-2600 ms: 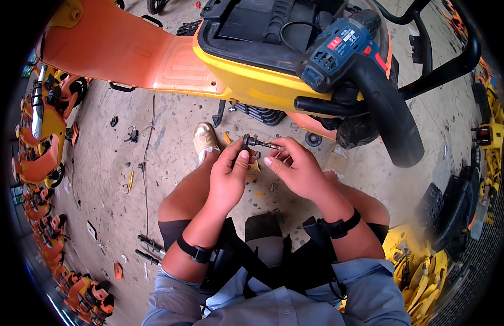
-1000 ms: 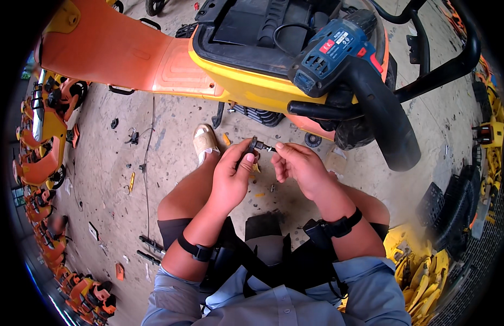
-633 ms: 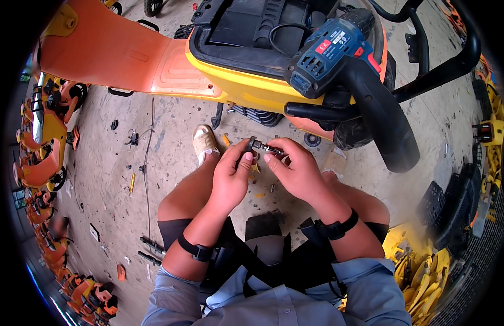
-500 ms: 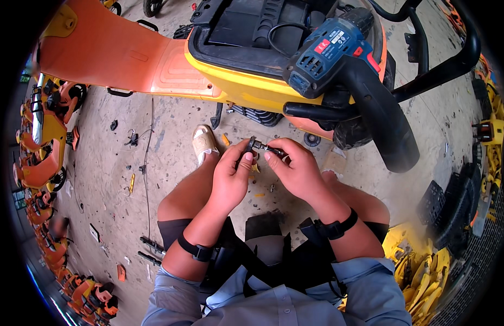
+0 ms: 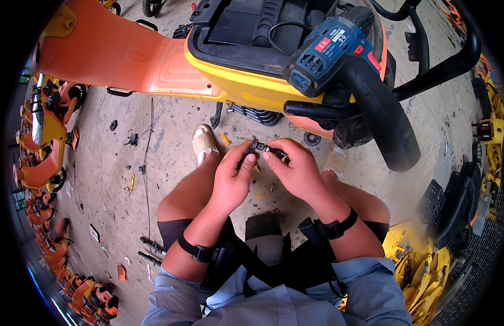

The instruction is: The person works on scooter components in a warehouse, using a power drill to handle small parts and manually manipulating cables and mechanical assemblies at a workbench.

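My left hand (image 5: 233, 176) grips a small dark metal fitting (image 5: 257, 145) with a short shaft between thumb and fingertips. My right hand (image 5: 293, 171) has thumb and curled fingers closed round the other end of the shaft; the fingertips partly hide it. Both hands are close together above the floor between my legs. Beyond them is an orange and yellow scooter body (image 5: 247, 81), with a blue and black cordless drill (image 5: 331, 57) lying on its back end beside a black tubular rail (image 5: 444, 73).
Orange scooters (image 5: 51, 149) line the left edge. Yellow panels (image 5: 420, 277) are piled at lower right, near black plastic parts (image 5: 453, 204). A cable (image 5: 150, 136), small parts and tools (image 5: 153, 250) lie scattered on the concrete floor (image 5: 110, 201). More yellow items (image 5: 491, 127) stand along the right edge.
My hands have shifted slightly right since the earliest frame. My right fingers, looser a second ago, are now curled round the shaft. The fitting sits slightly farther right than half a second ago.
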`<action>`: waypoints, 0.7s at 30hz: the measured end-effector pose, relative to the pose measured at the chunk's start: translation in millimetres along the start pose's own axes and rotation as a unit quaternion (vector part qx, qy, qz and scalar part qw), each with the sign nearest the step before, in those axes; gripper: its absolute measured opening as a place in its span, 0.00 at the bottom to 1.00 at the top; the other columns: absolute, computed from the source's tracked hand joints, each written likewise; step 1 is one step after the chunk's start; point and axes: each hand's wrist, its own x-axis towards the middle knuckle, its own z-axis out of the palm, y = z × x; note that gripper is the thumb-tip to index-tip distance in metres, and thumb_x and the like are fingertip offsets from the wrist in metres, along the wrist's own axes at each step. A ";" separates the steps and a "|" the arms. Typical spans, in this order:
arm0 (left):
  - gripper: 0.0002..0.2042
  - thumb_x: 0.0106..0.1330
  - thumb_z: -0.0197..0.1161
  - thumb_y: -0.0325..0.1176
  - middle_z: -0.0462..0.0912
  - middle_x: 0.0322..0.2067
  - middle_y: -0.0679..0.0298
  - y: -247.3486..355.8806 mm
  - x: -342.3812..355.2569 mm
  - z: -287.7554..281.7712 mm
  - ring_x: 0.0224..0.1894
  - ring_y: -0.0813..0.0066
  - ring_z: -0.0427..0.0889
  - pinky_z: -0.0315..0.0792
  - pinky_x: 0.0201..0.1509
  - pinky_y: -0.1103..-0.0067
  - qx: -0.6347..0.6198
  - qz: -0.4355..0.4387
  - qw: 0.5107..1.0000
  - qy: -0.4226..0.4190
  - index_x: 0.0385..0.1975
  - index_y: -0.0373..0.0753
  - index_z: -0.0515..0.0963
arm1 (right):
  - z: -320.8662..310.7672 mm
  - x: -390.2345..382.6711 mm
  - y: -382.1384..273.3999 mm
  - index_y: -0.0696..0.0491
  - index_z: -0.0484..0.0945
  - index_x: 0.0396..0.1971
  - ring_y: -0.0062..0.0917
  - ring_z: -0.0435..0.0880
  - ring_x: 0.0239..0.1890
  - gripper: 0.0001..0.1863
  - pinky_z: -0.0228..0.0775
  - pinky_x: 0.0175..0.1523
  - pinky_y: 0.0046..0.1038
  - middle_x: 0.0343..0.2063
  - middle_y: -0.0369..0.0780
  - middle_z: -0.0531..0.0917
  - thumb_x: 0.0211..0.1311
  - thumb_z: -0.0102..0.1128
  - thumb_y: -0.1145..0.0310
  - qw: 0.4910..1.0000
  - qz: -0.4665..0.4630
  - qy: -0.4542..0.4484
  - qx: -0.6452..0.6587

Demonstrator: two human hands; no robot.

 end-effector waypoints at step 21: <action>0.16 0.73 0.57 0.28 0.77 0.37 0.62 14.9 -2.9 -2.2 0.37 0.78 0.77 0.73 0.42 0.82 0.045 -0.007 0.999 -0.029 0.58 0.30 0.73 | 6.0 -1.8 6.5 0.58 0.79 0.40 0.22 0.84 0.34 0.10 0.76 0.36 0.23 0.35 0.40 0.84 0.59 0.68 0.75 0.997 -0.053 0.051 -0.034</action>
